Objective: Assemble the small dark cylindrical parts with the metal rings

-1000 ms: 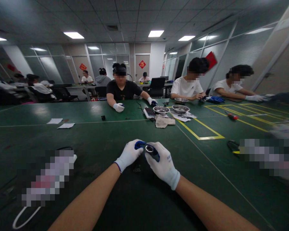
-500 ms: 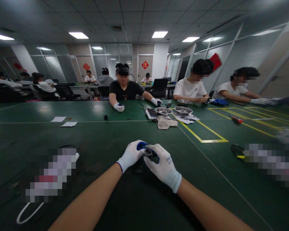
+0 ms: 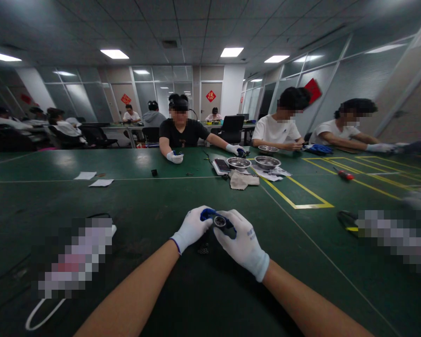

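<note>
- The cylinder (image 3: pixel 220 222) is the landmark, held just above the table (image 3: pixel 154 299); its rim faces up, its contents too small to tell.
- Right hand (image 3: pixel 243 241): curled, thumb and fingers gripping the cylinder.
- Left hand (image 3: pixel 194 228): half-curled at the cylinder's left; any hold is hidden.
- Work seems underway, unfinished: small rings (image 3: pixel 203 250) lie loose, nearer the wearer than the cylinder.

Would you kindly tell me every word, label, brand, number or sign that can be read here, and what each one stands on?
"福": on the red diamond sign on the door at the back.
Too blurred to read: the other red diamond sign, further left.
Too small to read: the blue print on the gloved right hand.
Too small to read: the mark on the black shirt.
</note>
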`<state>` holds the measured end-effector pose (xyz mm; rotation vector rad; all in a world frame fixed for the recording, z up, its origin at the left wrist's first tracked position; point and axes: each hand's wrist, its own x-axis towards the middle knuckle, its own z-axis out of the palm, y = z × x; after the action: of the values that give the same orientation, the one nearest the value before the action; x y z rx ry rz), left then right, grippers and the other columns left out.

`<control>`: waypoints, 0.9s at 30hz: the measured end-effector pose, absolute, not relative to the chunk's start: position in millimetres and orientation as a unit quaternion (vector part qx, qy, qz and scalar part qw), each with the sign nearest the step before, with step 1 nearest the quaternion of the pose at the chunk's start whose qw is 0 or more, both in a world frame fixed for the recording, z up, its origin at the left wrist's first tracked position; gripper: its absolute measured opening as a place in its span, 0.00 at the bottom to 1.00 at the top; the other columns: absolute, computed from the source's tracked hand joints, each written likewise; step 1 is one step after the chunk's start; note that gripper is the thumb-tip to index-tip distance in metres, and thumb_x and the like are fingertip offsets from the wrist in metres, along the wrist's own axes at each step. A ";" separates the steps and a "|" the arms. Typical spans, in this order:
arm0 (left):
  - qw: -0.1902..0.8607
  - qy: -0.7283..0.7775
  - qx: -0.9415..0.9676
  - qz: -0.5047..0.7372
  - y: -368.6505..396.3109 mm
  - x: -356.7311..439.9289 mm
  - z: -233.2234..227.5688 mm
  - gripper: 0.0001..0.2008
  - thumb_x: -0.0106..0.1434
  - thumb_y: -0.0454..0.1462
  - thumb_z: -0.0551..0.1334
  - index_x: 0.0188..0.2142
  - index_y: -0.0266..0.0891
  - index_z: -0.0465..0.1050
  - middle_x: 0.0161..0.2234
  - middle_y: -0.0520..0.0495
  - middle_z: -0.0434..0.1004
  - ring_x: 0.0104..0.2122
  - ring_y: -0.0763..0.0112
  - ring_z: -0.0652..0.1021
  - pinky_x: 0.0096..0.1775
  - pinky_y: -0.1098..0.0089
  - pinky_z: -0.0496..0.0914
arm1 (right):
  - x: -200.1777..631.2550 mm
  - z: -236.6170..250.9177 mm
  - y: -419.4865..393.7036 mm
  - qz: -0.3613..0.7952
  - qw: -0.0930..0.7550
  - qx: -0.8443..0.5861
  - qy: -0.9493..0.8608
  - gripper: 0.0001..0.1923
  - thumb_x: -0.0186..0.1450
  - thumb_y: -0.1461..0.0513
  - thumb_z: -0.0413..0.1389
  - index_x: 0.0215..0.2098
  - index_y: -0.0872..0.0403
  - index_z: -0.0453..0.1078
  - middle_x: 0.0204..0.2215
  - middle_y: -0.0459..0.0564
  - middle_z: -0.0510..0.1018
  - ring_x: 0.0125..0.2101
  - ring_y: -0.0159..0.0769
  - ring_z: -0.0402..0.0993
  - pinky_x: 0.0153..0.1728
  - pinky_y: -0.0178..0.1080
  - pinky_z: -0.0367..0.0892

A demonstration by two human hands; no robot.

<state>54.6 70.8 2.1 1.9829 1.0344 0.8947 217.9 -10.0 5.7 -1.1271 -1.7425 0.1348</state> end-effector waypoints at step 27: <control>0.312 0.442 0.798 0.267 77.0 64.5 11.0 0.09 0.57 0.37 0.68 0.39 0.40 0.82 0.41 0.42 0.85 0.43 0.55 0.82 0.51 0.61 0.74 | 207.7 15.6 -26.6 0.049 0.507 -0.419 -0.751 0.14 0.63 0.63 0.58 0.48 0.51 0.72 0.37 0.53 0.80 0.36 0.43 0.78 0.38 0.45 0.75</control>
<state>64.5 77.0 11.0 2.1049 1.1659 0.7036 207.7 -26.6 15.6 -1.0103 -1.8116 0.1187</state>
